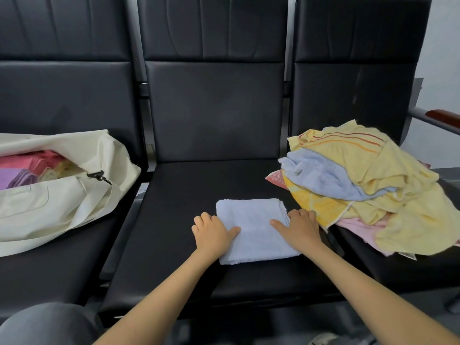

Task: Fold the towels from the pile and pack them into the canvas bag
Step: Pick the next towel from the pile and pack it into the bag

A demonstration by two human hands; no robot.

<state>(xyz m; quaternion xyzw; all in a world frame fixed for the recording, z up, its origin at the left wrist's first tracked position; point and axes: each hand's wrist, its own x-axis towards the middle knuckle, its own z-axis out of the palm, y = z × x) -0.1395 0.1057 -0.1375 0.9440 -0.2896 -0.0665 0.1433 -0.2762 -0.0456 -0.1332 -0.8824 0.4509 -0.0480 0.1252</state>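
Low at frame centre, on the black padded bench seat (174, 215), gripping the folded pale blue terry towel (254, 227) by both sides: left hand (214, 232) and right hand (302, 227), thumbs on top, fingers curled at its edges. Probably finishing the fold; next calling for a level carry into the open cream canvas bag (62, 210) at left, holding pink, purple and yellowish towels (32, 168).

Soft, even light — edges bowed, corners blurred.
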